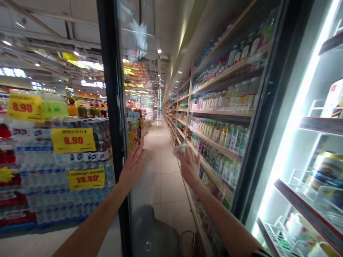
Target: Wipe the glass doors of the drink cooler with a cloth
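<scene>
An open glass fridge door (pixel 150 89) with a black frame stands in front of me. My left hand (pixel 133 166) lies flat on the glass near the door's left edge, fingers stretched out. My right hand (pixel 189 165) presses a pale crumpled cloth (pixel 180 148) against the glass further right, fingers closed on it. Through the glass I see a store aisle and shelves of bottles.
The lit fridge interior (pixel 316 178) with white wire shelves and packaged goods is at the right. Stacked bottled water (pixel 53 185) with yellow price tags stands at the left. Long shelves of drinks (pixel 219 107) line the aisle. A basket handle (pixel 187 239) shows low down.
</scene>
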`<state>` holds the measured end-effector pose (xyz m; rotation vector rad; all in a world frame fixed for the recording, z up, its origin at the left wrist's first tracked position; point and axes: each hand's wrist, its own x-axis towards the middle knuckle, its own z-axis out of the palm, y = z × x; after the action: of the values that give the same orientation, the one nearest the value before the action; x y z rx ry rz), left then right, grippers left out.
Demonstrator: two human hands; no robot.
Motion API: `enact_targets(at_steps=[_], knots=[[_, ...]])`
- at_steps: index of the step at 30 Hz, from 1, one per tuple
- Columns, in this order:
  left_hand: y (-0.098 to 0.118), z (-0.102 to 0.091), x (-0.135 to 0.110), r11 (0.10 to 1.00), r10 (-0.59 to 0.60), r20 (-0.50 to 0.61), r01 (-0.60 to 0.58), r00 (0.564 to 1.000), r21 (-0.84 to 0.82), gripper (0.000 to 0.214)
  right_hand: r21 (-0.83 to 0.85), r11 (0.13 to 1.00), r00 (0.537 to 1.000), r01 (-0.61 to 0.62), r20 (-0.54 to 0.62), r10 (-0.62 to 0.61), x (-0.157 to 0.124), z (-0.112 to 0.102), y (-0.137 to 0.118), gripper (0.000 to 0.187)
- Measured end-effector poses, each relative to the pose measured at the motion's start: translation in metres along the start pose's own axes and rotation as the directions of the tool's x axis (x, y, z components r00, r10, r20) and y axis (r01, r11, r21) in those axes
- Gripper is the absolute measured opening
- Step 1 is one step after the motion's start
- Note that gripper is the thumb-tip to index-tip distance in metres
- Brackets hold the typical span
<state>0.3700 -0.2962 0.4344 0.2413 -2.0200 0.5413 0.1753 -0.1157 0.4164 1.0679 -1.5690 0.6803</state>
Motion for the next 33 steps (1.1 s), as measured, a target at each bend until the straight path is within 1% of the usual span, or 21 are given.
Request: enact_targets(at_steps=[2, 4, 5, 7, 9, 10, 13, 15, 17, 19, 21, 22, 24, 25, 26, 27, 29, 30, 31, 32, 33], knots=[[0.001, -0.003, -0.004, 1.000, -0.005, 0.009, 0.005, 1.000, -0.001, 0.054, -0.029, 0.965, 0.962, -0.262, -0.088, 0.259, 0.011, -0.005, 0.015, 0.044], [0.004, -0.004, -0.007, 1.000, -0.024, -0.008, 0.024, 1.000, 0.013, 0.055, -0.022, 0.934, 0.928, -0.357, -0.119, 0.352, 0.014, -0.005, 0.012, 0.045], [0.006, -0.004, -0.008, 0.999, -0.032, -0.018, 0.032, 0.999, 0.026, 0.056, -0.012, 0.951, 0.947, -0.308, -0.098, 0.306, 0.012, -0.003, 0.002, 0.045], [0.008, -0.004, -0.010, 0.998, -0.033, -0.036, 0.034, 0.999, 0.046, 0.059, 0.023, 0.996, 0.996, -0.085, -0.021, 0.085, 0.001, 0.003, -0.020, 0.046], [0.008, -0.005, -0.012, 0.998, -0.021, -0.049, 0.024, 0.999, 0.051, 0.062, 0.043, 0.995, 0.995, 0.092, 0.021, -0.093, -0.009, 0.006, -0.029, 0.047], [0.008, -0.005, -0.012, 0.999, -0.015, -0.054, 0.018, 0.998, 0.048, 0.063, 0.033, 0.994, 0.995, 0.102, 0.013, -0.103, -0.011, 0.005, -0.024, 0.047], [0.008, -0.008, -0.013, 1.000, -0.015, -0.046, 0.016, 0.999, 0.021, 0.063, -0.040, 0.993, 0.989, -0.114, -0.101, 0.109, -0.006, -0.011, 0.028, 0.043], [0.012, -0.009, -0.013, 0.999, -0.041, -0.045, 0.042, 0.998, 0.007, 0.063, -0.061, 0.941, 0.924, -0.334, -0.219, 0.314, 0.001, -0.024, 0.063, 0.048], [0.018, -0.008, -0.013, 0.997, -0.074, -0.061, 0.075, 0.995, 0.012, 0.065, -0.059, 0.891, 0.863, -0.449, -0.286, 0.416, 0.003, -0.029, 0.072, 0.052], [0.023, -0.007, -0.014, 0.995, -0.092, -0.091, 0.095, 0.992, 0.035, 0.067, -0.063, 0.919, 0.897, -0.389, -0.253, 0.362, -0.003, -0.026, 0.053, 0.048], [0.025, -0.007, -0.014, 0.993, -0.091, -0.107, 0.097, 0.990, 0.060, 0.068, -0.057, 0.981, 0.972, -0.186, -0.154, 0.175, -0.011, -0.017, 0.024, 0.043], [0.025, -0.007, -0.014, 0.993, -0.085, -0.114, 0.093, 0.990, 0.067, 0.069, -0.047, 0.994, 0.990, -0.095, -0.110, 0.089, -0.014, -0.014, 0.016, 0.041], [0.024, -0.008, -0.014, 0.994, -0.074, -0.114, 0.083, 0.991, 0.074, 0.069, -0.033, 0.999, 0.997, -0.036, -0.068, 0.034, -0.014, -0.013, 0.020, 0.041], [0.023, -0.009, -0.014, 0.995, -0.065, -0.112, 0.074, 0.992, 0.074, 0.069, -0.030, 0.995, 0.993, -0.092, -0.071, 0.090, -0.011, -0.016, 0.032, 0.041], [0.024, -0.010, -0.014, 0.995, -0.062, -0.110, 0.070, 0.992, 0.073, 0.070, -0.026, 0.978, 0.974, -0.208, -0.093, 0.205, -0.007, -0.021, 0.050, 0.042], [0.024, -0.010, -0.014, 0.995, -0.065, -0.109, 0.073, 0.992, 0.074, 0.070, -0.016, 0.932, 0.926, -0.361, -0.125, 0.356, -0.002, -0.026, 0.068, 0.044], [0.027, -0.010, -0.014, 0.992, -0.085, -0.104, 0.094, 0.991, 0.079, 0.071, 0.038, 0.780, 0.760, -0.625, -0.200, 0.618, 0.009, -0.035, 0.096, 0.050], [0.028, -0.010, -0.014, 0.991, -0.098, -0.108, 0.108, 0.989, 0.084, 0.071, 0.060, 0.728, 0.703, -0.683, -0.219, 0.677, 0.012, -0.036, 0.101, 0.052], [0.030, -0.009, -0.015, 0.988, -0.112, -0.110, 0.122, 0.988, 0.092, 0.072, 0.069, 0.727, 0.698, -0.683, -0.230, 0.678, 0.014, -0.035, 0.100, 0.051], [0.031, -0.009, -0.015, 0.986, -0.124, -0.111, 0.135, 0.986, 0.101, 0.072, 0.062, 0.780, 0.753, -0.622, -0.225, 0.618, 0.014, -0.032, 0.093, 0.050], [0.032, -0.009, -0.015, 0.984, -0.126, -0.115, 0.139, 0.985, 0.111, 0.072, 0.045, 0.863, 0.841, -0.503, -0.204, 0.501, 0.013, -0.028, 0.083, 0.047]])
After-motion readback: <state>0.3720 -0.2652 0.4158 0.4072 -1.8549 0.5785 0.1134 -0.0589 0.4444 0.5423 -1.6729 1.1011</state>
